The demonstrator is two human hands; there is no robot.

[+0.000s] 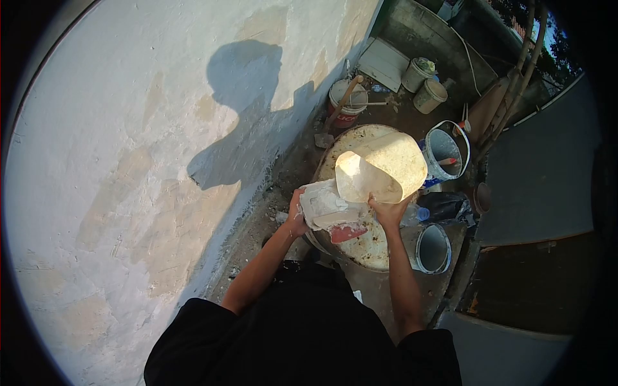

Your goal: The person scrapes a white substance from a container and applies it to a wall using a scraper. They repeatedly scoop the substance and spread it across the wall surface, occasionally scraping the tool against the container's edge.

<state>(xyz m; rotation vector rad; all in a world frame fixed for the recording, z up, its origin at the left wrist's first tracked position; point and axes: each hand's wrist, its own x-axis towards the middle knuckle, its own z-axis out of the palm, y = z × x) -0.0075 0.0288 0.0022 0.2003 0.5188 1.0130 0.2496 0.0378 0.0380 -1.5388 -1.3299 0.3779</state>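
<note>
Cream plastic fills the middle of the head view: it is a cut-open jug (402, 157), and your right hand (390, 212) has it by the near rim. You pinch that rim with your thumb on the inner side; your other fingers are mostly hidden. Your left hand (297, 213) grips the left edge of a white, plaster-caked tray (325, 201), and I cannot see how far its fingers go under.

Look at how the two things sit. The jug is long from upper right to lower left, and its open mouth faces the tray. The tray lies to the left of the mouth and a bit nearer to you, just beside it; I cannot tell if they touch. Your right hand sits between the jug and your body.

Something flat and red (347, 233) pokes out on the near side of the tray. Below it all is a round, rusty drum top (370, 256).
</note>
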